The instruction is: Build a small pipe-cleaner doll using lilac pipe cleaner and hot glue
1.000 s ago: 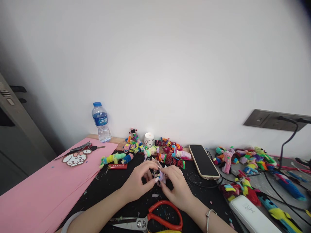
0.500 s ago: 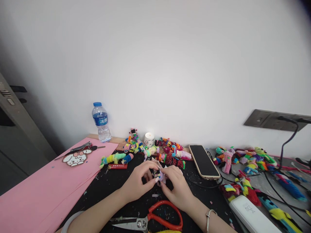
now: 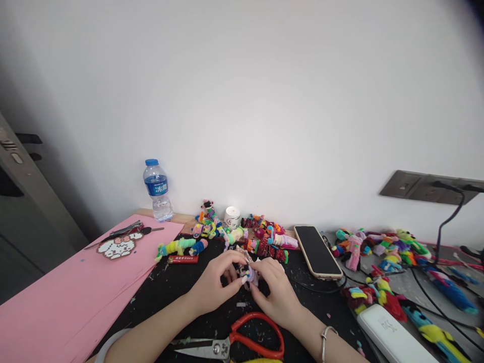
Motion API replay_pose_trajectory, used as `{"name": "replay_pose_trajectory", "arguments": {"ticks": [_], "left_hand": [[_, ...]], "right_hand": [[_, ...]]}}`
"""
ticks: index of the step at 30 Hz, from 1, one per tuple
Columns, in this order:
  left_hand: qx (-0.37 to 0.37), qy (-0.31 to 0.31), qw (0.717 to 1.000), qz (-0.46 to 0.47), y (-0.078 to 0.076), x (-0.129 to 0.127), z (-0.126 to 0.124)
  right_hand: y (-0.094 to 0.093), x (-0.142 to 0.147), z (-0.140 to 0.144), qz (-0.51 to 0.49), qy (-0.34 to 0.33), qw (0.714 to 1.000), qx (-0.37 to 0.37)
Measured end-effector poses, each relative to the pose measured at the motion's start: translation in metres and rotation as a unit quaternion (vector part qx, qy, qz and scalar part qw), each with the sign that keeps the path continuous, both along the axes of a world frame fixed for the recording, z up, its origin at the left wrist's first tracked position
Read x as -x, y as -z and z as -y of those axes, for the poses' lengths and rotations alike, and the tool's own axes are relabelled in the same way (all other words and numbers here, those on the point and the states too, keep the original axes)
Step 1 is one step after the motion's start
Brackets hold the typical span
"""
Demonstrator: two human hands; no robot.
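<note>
Between my two hands is a small fuzzy pipe-cleaner figure in lilac, pink and black, partly covered by fingers. My left hand pinches it from the left with thumb and fingertips. From the right, my right hand grips it with thumb and index finger. Just below the hands lie scissors with red handles, blades pointing left. Behind the figure rest several pipe-cleaner pieces, among them a dark red sparkly one and a yellow-green one.
A phone lies right of the hands, with a white power bank nearer and more colourful pipe-cleaner pieces around it. Pink sheets cover the left side. A water bottle and a white cup stand by the wall.
Hardly anything differs. Both hands keep their hold on the figure, with only very slight finger movement.
</note>
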State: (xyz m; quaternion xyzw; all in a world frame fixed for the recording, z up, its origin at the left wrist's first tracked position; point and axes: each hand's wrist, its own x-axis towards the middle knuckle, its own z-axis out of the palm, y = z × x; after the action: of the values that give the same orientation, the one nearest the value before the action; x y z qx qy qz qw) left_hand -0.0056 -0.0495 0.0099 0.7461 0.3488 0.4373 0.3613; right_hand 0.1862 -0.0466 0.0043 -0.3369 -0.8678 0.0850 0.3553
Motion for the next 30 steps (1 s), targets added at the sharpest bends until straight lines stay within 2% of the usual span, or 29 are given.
{"name": "replay_pose_trajectory", "arguments": {"ticks": [30], "left_hand": [[-0.001,0.000,1.000,-0.010,0.0002,0.0013,-0.0022]], "right_hand": [[0.0000,-0.0002,-0.0010,-0.004,0.001,1.000,-0.002]]}}
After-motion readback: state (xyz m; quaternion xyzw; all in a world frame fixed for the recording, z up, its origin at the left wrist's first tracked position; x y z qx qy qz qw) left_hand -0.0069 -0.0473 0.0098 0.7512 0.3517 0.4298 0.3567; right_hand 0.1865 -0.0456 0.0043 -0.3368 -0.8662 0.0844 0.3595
